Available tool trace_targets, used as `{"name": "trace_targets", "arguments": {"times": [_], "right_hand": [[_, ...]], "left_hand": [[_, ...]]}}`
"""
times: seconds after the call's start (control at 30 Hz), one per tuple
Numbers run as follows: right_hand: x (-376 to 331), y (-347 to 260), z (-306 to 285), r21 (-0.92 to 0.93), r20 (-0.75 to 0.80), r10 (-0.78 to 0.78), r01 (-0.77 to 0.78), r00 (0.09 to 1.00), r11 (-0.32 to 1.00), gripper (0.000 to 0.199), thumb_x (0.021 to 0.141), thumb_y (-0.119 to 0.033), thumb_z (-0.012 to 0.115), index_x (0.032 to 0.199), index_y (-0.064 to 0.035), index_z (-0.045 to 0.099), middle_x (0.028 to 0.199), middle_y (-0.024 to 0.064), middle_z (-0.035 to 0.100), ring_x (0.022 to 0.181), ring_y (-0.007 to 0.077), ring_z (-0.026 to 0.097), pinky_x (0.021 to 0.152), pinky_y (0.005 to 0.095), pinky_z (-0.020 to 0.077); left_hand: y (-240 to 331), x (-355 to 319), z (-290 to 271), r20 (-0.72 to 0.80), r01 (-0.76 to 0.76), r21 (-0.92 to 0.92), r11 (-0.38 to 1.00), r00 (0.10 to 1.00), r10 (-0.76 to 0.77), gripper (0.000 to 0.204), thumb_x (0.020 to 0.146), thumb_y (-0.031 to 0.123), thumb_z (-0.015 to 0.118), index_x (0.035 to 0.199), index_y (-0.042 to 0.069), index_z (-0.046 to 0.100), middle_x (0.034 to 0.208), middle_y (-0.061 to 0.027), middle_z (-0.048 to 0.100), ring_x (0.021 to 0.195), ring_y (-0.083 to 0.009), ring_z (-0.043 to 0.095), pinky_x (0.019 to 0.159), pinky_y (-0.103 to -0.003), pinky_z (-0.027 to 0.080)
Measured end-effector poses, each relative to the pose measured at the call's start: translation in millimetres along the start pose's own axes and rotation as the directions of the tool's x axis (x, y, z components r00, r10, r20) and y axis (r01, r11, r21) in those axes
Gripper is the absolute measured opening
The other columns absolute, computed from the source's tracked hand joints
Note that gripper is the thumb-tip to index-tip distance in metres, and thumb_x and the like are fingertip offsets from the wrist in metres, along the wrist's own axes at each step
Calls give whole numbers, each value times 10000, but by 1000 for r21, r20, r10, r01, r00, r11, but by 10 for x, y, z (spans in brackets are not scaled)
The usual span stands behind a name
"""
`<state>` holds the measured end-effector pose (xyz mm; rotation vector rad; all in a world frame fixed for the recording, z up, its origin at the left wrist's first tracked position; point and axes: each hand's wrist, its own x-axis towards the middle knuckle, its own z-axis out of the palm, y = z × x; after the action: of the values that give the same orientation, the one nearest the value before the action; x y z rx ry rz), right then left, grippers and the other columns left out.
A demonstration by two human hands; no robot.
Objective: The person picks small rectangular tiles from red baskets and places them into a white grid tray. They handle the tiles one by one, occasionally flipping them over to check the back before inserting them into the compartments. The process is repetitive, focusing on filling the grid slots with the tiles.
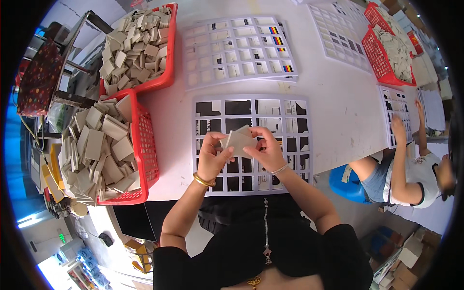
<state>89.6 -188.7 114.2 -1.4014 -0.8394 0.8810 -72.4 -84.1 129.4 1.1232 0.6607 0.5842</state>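
Between both hands is a small stack of flat, pale grey square pieces [238,144], held up over a white grid frame [197,145]. My left hand [212,158] grips the stack's left side, thumb on the front piece. At the other side, my right hand [268,153] pinches the right edge between thumb and fingers. One piece at the top sits askew behind the front one. Through the frame's square openings, black and white printed surfaces show; my hands and the stack hide its middle cells.
To the left stand two red baskets [141,145] heaped with similar pale pieces. More white grid frames [237,48] lie stacked farther back, some cells with coloured stripes. At right, another person [411,179] reaches over a grid frame [397,111], near a red basket [379,55].
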Motion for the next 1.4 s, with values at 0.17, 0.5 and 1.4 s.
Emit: {"name": "trace_targets", "arguments": {"times": [0.17,0.5,1.4], "right_hand": [[95,115,-23,63,-5,169,-169,986,984,456,778,-122,750,1140,-35,487,904,65,576,705,66,569,534,191,460],[506,184,-480,411,-365,282,-119,887,904,283,836,-139,703,1000,-35,496,804,30,572,522,49,495,355,199,367],[1396,635,-384,-442,-75,129,-149,989,885,143,781,-121,683,870,-35,611,669,67,613,580,163,576,587,305,486]], "left_hand": [[-120,170,35,-51,-173,97,980,983,179,324,813,-20,676,1044,46,459,968,-53,565,706,-95,612,547,-204,535],[-241,620,-269,-205,-89,385,919,962,179,161,837,62,664,967,18,580,806,-42,611,670,-89,585,546,-212,459],[-532,621,-271,351,-352,936,-18,927,128,192,811,95,584,971,177,651,1100,10,606,751,-229,651,599,-353,534]]}}
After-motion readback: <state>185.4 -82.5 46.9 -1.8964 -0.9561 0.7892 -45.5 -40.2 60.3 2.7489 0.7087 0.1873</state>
